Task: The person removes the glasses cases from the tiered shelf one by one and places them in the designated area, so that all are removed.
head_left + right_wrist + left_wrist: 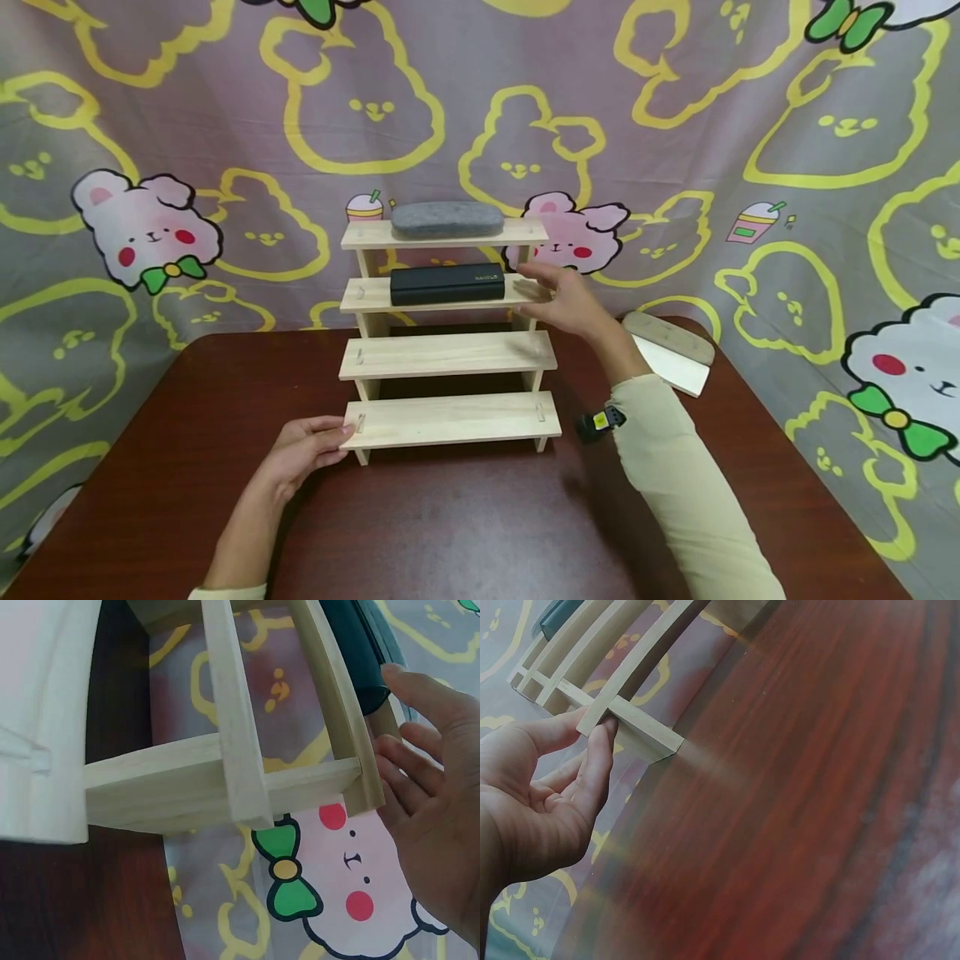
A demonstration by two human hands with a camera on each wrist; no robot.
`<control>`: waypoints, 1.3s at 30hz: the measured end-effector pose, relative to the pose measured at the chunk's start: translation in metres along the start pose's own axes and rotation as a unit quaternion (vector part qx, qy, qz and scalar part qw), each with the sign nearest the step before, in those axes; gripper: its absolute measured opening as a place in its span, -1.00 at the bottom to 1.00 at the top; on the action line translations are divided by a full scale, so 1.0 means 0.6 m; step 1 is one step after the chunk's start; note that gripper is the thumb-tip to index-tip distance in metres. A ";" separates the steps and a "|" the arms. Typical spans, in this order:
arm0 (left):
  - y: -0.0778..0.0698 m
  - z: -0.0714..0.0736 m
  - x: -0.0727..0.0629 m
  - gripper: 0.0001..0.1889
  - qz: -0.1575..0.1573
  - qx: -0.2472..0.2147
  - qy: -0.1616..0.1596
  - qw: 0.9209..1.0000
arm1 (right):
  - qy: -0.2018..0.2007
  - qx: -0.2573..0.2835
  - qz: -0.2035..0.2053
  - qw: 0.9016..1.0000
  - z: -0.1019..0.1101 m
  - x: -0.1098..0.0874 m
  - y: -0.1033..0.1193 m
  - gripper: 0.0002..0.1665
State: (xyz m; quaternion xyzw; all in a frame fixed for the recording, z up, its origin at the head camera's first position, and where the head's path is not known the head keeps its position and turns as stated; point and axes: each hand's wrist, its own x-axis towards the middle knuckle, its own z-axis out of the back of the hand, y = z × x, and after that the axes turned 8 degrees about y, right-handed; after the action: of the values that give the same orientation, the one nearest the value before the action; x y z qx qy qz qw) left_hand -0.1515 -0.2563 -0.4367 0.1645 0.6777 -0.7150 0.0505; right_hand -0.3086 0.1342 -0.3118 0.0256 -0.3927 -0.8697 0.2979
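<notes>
A pale wooden stepped shelf rack [450, 354] with several tiers stands on the table. My left hand [303, 450] pinches the left end of its lowest board, thumb above and fingers beneath, as the left wrist view [547, 787] shows. A black glasses case [447, 285] lies lengthwise on the second board from the top. My right hand [562, 300] is at that board's right end, fingers loosely bent. In the right wrist view its thumb [412, 686] reaches close to the case's end. A grey felt glasses case [447, 219] rests on the top board.
At the table's back right a beige case [670, 336] lies against a white flat item [675, 367]. The dark red-brown table [450, 525] meets a patterned curtain [360, 108] behind and at both sides. A dark band with a yellow tag [600, 421] hangs at the right sleeve.
</notes>
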 end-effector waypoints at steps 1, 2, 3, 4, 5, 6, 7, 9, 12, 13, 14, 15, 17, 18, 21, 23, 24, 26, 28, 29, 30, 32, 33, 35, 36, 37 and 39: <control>0.000 0.000 0.000 -0.51 0.000 -0.001 -0.001 1.000 | 0.006 0.003 -0.004 1.000 0.001 0.005 0.002 -0.19; 0.000 0.001 -0.001 -0.50 0.000 0.000 -0.001 1.000 | 0.012 0.004 -0.009 1.000 0.001 0.010 0.005 -0.17; 0.000 0.001 -0.001 -0.50 -0.001 0.000 -0.002 1.000 | 0.017 0.006 -0.013 1.000 0.001 0.015 0.007 -0.14; 0.000 0.001 -0.001 -0.50 -0.001 0.000 -0.002 1.000 | 0.021 0.007 -0.017 1.000 0.001 0.019 0.010 -0.11; 0.001 0.001 -0.001 -0.51 -0.001 -0.001 -0.003 1.000 | 0.027 0.006 -0.020 0.999 0.000 0.024 0.012 -0.09; 0.001 0.000 -0.002 -0.51 0.000 -0.002 -0.003 1.000 | 0.031 0.004 -0.022 0.999 -0.001 0.029 0.014 -0.08; 0.002 0.000 -0.002 -0.52 0.001 -0.002 -0.003 1.000 | 0.035 -0.002 -0.025 0.999 -0.002 0.032 0.015 -0.06; 0.004 -0.001 -0.002 -0.52 0.002 -0.003 -0.003 1.000 | 0.044 -0.013 -0.030 0.999 -0.004 0.039 0.016 -0.04; 0.005 -0.003 -0.001 -0.52 0.003 -0.002 -0.002 1.000 | 0.053 -0.023 -0.034 0.998 -0.008 0.046 0.017 0.00; 0.005 -0.003 0.000 -0.51 0.002 -0.002 -0.003 1.000 | 0.054 -0.023 -0.037 0.998 -0.008 0.048 0.017 0.01; 0.005 -0.003 0.000 -0.50 0.001 -0.001 -0.003 1.000 | 0.056 -0.020 -0.039 0.997 -0.009 0.050 0.018 0.02; 0.004 -0.003 0.000 -0.50 0.001 0.000 -0.005 1.000 | 0.057 -0.016 -0.040 0.997 -0.009 0.052 0.020 0.03; 0.004 -0.003 0.001 -0.50 0.000 0.001 -0.006 1.000 | 0.058 -0.012 -0.042 0.997 -0.010 0.057 0.021 0.04; 0.003 -0.003 0.001 -0.50 0.001 0.001 -0.007 1.000 | 0.059 -0.010 -0.042 0.997 -0.010 0.059 0.022 0.04; 0.003 -0.003 0.001 -0.51 0.002 0.004 -0.006 1.000 | 0.058 -0.005 -0.045 0.997 -0.011 0.064 0.023 0.02; 0.003 -0.002 0.001 -0.51 0.002 0.004 -0.005 1.000 | 0.057 0.000 -0.048 0.997 -0.012 0.066 0.023 0.01; 0.003 -0.002 0.001 -0.52 0.002 0.004 -0.005 1.000 | 0.056 0.004 -0.048 0.997 -0.012 0.066 0.023 0.00; 0.002 -0.002 0.001 -0.53 0.001 0.003 -0.005 1.000 | 0.053 0.015 -0.048 0.997 -0.013 0.066 0.023 -0.02; 0.001 -0.002 0.001 -0.54 0.000 0.001 -0.005 1.000 | 0.047 0.026 -0.047 0.997 -0.015 0.066 0.022 -0.04; 0.001 -0.002 0.000 -0.55 0.001 0.000 -0.005 1.000 | 0.044 0.030 -0.045 0.998 -0.016 0.067 0.022 -0.06; 0.001 -0.002 0.000 -0.55 0.001 -0.001 -0.005 1.000 | 0.042 0.034 -0.044 0.998 -0.017 0.068 0.022 -0.06; 0.000 -0.001 0.000 -0.56 0.001 -0.002 -0.005 1.000 | 0.036 0.037 -0.043 0.998 -0.020 0.069 0.022 -0.07; 0.000 -0.001 0.000 -0.57 0.000 -0.002 -0.006 1.000 | 0.033 0.036 -0.043 0.998 -0.021 0.070 0.022 -0.08; 0.000 -0.001 0.000 -0.57 0.000 -0.002 -0.006 1.000 | 0.028 0.036 -0.043 0.998 -0.023 0.071 0.021 -0.09; 0.000 -0.001 0.000 -0.58 0.001 -0.002 -0.007 1.000 | 0.025 0.035 -0.044 0.998 -0.024 0.071 0.020 -0.10; 0.000 -0.001 0.000 -0.58 0.001 -0.002 -0.007 1.000 | 0.022 0.036 -0.044 0.998 -0.024 0.071 0.019 -0.11; -0.001 0.000 -0.001 -0.58 0.001 -0.002 -0.007 1.000 | 0.013 0.040 -0.039 0.998 -0.026 0.070 0.017 -0.14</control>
State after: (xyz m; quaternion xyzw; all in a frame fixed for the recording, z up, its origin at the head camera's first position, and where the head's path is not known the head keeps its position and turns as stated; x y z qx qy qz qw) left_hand -0.1511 -0.2561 -0.4363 0.1602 0.6786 -0.7146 0.0565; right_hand -0.3338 0.0961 -0.3075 0.0644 -0.4214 -0.8640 0.2678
